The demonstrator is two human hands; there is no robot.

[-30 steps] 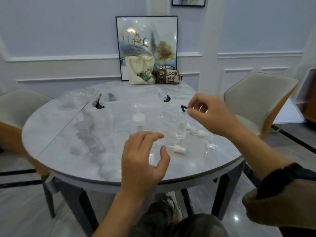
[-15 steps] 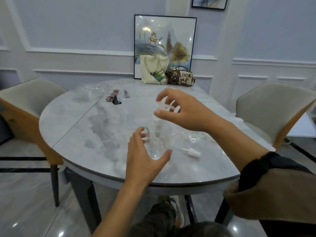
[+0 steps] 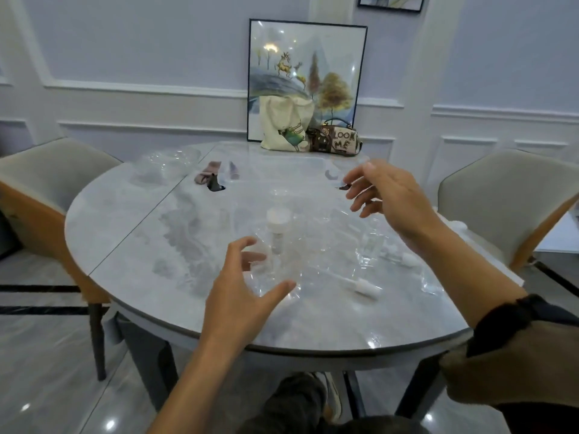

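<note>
Left hand (image 3: pixel 241 292) and right hand (image 3: pixel 388 198) hover over the table (image 3: pixel 119 220), fingers loose, gripping nothing.
Left fingers spread just beside the upright white-capped bottle (image 3: pixel 277 233), mid-table among clear plastic (image 3: pixel 316 245); the right hand is well apart from it, and a pump head (image 3: pixel 366 287) lies nearby.

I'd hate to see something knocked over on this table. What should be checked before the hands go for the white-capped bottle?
1. The left hand is free: ok, fingers spread, holding nothing.
2. The right hand is free: ok, above the table, fingers loosely curled, nothing in it.
3. The white-capped bottle stands upright: ok, cap on.
4. The left hand touches the clear plastic by the bottle: cannot tell, too transparent.
5. The white pump head is out of the way: ok, lying apart, right of the left hand.
</note>
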